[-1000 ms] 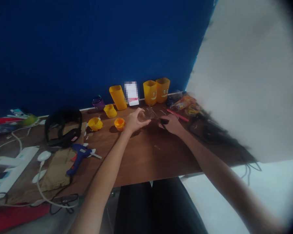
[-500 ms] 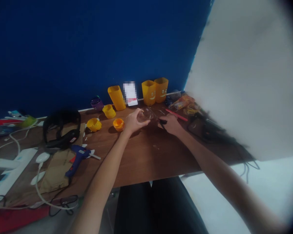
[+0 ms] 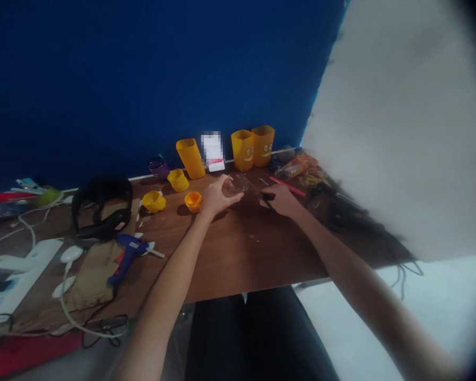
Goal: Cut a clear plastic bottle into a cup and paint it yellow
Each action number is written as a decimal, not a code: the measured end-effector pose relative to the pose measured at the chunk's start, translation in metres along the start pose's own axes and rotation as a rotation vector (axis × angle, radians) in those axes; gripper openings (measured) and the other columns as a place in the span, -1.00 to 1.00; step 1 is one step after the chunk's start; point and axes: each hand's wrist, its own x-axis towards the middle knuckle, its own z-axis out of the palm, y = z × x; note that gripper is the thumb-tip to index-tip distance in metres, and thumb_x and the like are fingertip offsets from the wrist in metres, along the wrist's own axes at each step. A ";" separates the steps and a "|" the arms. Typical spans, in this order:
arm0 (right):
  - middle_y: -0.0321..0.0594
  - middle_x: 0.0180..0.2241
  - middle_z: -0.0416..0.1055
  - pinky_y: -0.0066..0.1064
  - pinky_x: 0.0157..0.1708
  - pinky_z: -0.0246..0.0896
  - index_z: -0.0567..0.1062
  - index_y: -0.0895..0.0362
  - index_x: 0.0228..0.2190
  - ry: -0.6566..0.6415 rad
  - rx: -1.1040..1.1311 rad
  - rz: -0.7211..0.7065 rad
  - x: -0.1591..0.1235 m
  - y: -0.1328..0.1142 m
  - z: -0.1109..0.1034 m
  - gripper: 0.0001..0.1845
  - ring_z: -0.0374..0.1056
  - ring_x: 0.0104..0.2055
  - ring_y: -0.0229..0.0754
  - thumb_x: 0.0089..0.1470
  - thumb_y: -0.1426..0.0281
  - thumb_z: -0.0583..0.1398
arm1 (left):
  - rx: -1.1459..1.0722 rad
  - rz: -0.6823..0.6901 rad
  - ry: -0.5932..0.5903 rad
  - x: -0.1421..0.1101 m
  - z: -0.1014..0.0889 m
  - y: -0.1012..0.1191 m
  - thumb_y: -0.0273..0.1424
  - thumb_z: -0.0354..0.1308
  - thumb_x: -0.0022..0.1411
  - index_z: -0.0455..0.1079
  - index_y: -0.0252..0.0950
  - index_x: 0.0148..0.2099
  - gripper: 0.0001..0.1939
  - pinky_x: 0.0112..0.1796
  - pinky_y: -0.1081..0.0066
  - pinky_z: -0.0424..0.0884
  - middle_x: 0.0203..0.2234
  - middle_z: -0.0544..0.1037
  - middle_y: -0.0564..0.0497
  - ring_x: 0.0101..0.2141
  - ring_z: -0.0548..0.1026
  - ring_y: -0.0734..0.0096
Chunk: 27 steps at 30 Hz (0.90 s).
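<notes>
My left hand [image 3: 219, 197] is curled round a clear plastic cup-shaped piece [image 3: 238, 183], held above the brown table. Its rim faces my right hand. In my right hand [image 3: 281, 200] are black-handled scissors [image 3: 266, 199], their thin blades pointing left at the clear piece; whether they touch it I cannot tell. A small orange cup [image 3: 193, 201] stands just left of my left hand. Beyond it are two short yellow cut pieces, one nearer [image 3: 154, 201] and one farther back [image 3: 178, 180]. Clear scraps [image 3: 254, 238] lie on the table below my hands.
Yellow containers [image 3: 243, 151] with faces and a lit phone [image 3: 214, 153] stand against the blue wall. A blue glue gun [image 3: 127, 258], black headphones [image 3: 101, 209] and a white power strip [image 3: 27, 275] lie left. A red stick [image 3: 287, 186] and bags [image 3: 299, 165] are right.
My right hand has shifted slightly to the right with the scissors, away from the clear piece. My left hand keeps its grip in nearly the same place.
</notes>
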 end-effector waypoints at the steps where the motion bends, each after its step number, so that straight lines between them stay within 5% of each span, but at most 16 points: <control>1: -0.31 -0.59 0.38 -0.47 -0.43 0.07 0.61 0.18 -0.44 -0.005 0.016 -0.001 0.000 0.000 0.000 -0.76 0.19 -0.52 -0.34 -0.06 0.29 0.20 | 0.007 -0.004 0.004 0.000 0.000 0.000 -0.07 0.34 0.01 0.35 -0.19 -0.09 -0.51 -0.27 0.36 0.37 -0.34 0.56 0.06 -0.32 0.52 0.33; 12: -0.28 -0.56 0.43 -0.47 -0.41 0.11 0.63 0.16 -0.39 0.042 -0.036 -0.019 0.000 0.005 0.005 -0.75 0.24 -0.51 -0.31 -0.07 0.31 0.21 | 0.011 -0.022 0.016 -0.001 0.002 -0.003 -0.05 0.33 0.01 0.34 -0.17 -0.07 -0.50 -0.24 0.34 0.38 -0.32 0.57 0.05 -0.29 0.52 0.30; 21: -0.25 -0.53 0.43 -0.43 -0.41 0.12 0.62 0.16 -0.43 -0.071 -0.094 0.013 0.000 0.009 -0.017 -0.81 0.26 -0.48 -0.27 -0.07 0.33 0.23 | 0.157 0.003 0.059 -0.004 0.007 0.003 -0.04 0.32 0.04 0.36 -0.14 -0.06 -0.52 -0.19 0.29 0.38 -0.27 0.57 0.01 -0.22 0.53 0.20; 27: -0.29 -0.55 0.39 -0.46 -0.40 0.11 0.61 0.16 -0.42 -0.057 -0.050 -0.044 0.002 0.015 -0.007 -0.77 0.23 -0.48 -0.31 -0.01 0.29 0.20 | 0.163 -0.034 0.100 -0.005 0.010 0.000 -0.02 0.31 0.04 0.35 -0.15 -0.07 -0.51 -0.22 0.31 0.36 -0.28 0.56 0.01 -0.26 0.52 0.23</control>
